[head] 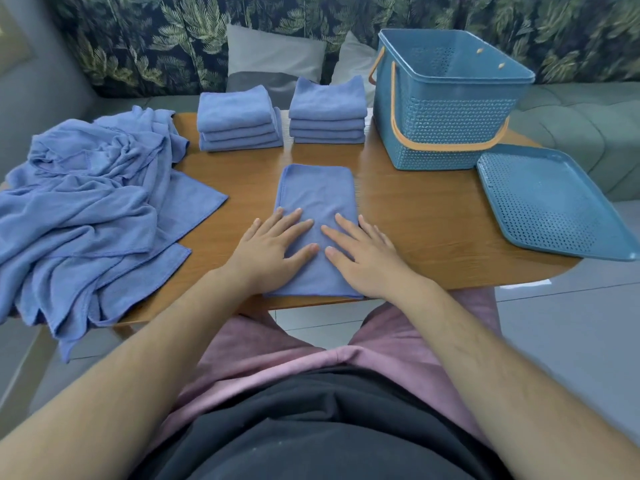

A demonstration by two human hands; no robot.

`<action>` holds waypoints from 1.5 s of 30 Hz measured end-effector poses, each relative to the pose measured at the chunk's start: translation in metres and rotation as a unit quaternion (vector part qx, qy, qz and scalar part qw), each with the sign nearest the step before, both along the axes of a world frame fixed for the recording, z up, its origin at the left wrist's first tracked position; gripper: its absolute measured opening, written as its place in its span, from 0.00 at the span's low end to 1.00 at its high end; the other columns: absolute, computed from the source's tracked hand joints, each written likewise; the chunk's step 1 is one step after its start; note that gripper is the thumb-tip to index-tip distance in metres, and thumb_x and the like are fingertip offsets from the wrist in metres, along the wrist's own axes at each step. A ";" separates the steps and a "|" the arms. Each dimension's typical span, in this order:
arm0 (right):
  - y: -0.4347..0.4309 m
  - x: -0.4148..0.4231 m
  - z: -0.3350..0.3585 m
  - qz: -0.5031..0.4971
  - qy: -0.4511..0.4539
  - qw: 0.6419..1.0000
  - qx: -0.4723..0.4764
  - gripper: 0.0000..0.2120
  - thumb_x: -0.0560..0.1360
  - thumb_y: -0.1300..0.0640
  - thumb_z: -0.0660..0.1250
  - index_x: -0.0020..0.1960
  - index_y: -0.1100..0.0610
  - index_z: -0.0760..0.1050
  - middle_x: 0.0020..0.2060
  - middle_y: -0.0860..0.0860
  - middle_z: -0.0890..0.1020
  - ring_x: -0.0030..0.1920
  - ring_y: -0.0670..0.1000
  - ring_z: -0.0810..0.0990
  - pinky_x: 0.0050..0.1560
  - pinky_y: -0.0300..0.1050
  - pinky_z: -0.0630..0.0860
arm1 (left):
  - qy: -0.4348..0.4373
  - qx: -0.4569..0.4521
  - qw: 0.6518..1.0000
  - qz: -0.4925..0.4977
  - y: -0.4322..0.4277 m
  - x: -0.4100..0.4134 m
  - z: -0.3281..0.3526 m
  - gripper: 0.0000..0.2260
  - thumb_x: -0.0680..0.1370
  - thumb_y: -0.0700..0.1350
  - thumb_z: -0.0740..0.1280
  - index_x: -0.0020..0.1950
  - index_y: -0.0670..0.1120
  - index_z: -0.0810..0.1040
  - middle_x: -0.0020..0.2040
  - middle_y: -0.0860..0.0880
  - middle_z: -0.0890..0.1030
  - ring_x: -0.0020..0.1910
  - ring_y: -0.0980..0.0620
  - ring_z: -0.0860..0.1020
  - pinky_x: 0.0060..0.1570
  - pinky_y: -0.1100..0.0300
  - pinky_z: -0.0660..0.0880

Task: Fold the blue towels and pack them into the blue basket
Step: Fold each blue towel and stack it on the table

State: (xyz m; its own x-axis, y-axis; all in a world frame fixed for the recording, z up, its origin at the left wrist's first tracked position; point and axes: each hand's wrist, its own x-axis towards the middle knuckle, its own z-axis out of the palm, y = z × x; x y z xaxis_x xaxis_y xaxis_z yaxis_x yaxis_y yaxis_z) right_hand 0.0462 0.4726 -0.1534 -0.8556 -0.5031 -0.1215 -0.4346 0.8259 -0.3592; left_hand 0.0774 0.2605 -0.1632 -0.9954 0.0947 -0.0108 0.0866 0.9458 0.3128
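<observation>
Half-folded towel [317, 202] lies mid-desk, a long soft rectangle running straight away from the person. Left hand [273, 249] and right hand [363, 259] press flat on its near end, fingers spread, gripping nothing. Perforated plastic blue basket [446, 109] stands far right; bare wood desk [415, 216] between.
</observation>
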 end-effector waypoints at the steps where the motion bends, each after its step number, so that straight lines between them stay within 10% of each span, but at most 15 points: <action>1: 0.002 0.000 -0.001 0.004 -0.002 1.000 -0.010 0.25 0.84 0.38 0.50 0.80 0.36 0.56 0.82 0.39 0.49 0.82 0.50 0.43 0.80 0.51 0.40 | -0.009 0.002 1.000 -0.004 -0.002 -0.001 0.001 0.28 0.81 0.68 0.51 0.80 0.63 0.55 0.82 0.61 0.50 0.81 0.57 0.43 0.79 0.49 0.41; 11: 0.034 0.003 0.019 0.047 -0.051 0.980 -0.185 0.14 0.76 0.63 0.70 0.54 0.46 0.83 0.72 0.47 0.72 0.73 0.46 0.67 0.77 0.44 0.58 | 0.001 0.215 0.973 -0.087 -0.026 0.026 0.013 0.17 0.75 0.58 0.73 0.63 0.55 0.81 0.73 0.59 0.72 0.80 0.60 0.52 0.80 0.49 0.48; 20: 0.045 0.005 0.035 0.131 -0.117 0.981 -0.077 0.21 0.73 0.60 0.75 0.62 0.43 0.79 0.77 0.40 0.61 0.76 0.40 0.55 0.69 0.25 0.48 | -0.019 0.267 0.956 -0.116 -0.029 0.026 0.016 0.06 0.76 0.48 0.75 0.52 0.53 0.84 0.67 0.60 0.76 0.75 0.68 0.60 0.74 0.64 0.57; 26: 0.046 -0.003 0.023 0.090 -0.075 0.978 -0.172 0.08 0.79 0.52 0.71 0.58 0.47 0.82 0.71 0.39 0.73 0.72 0.40 0.68 0.76 0.40 0.60 | -0.026 0.272 0.954 -0.121 -0.028 0.029 0.024 0.16 0.77 0.63 0.66 0.54 0.53 0.84 0.67 0.61 0.76 0.76 0.67 0.59 0.73 0.61 0.57; 34: 0.043 -0.009 0.025 0.001 -0.132 0.939 -0.317 0.07 0.84 0.55 0.63 0.53 0.51 0.80 0.41 0.49 0.81 0.41 0.48 0.76 0.47 0.46 0.73 | -0.021 0.188 0.979 -0.079 -0.033 0.034 0.035 0.33 0.64 0.67 0.78 0.64 0.62 0.71 0.65 0.64 0.71 0.67 0.64 0.66 0.67 0.60 0.64; 41: 0.041 -0.009 0.032 -0.037 -0.151 0.921 -0.357 0.09 0.85 0.57 0.59 0.56 0.51 0.78 0.42 0.38 0.84 0.44 0.38 0.79 0.49 0.37 0.73 | 0.061 0.315 0.944 -0.080 -0.033 0.028 0.032 0.04 0.80 0.45 0.70 0.54 0.52 0.80 0.53 0.55 0.83 0.56 0.54 0.80 0.58 0.59 0.73; 45: 0.042 -0.008 0.037 -0.062 -0.112 0.931 -0.342 0.08 0.84 0.51 0.61 0.54 0.50 0.78 0.45 0.48 0.83 0.44 0.45 0.78 0.53 0.56 0.75 | 0.037 0.432 0.901 -0.028 -0.028 0.026 0.028 0.06 0.80 0.47 0.69 0.50 0.45 0.80 0.48 0.47 0.84 0.48 0.53 0.80 0.50 0.60 0.75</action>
State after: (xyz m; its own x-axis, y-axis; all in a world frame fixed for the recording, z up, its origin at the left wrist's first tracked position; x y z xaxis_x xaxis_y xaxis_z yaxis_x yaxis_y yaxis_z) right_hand 0.0378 0.5143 -0.1167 -0.9043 -0.4268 0.0082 -0.2015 0.4098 -0.8897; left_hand 0.1039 0.2326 -0.1351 -0.9837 0.0868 0.1575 0.1781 0.3464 0.9210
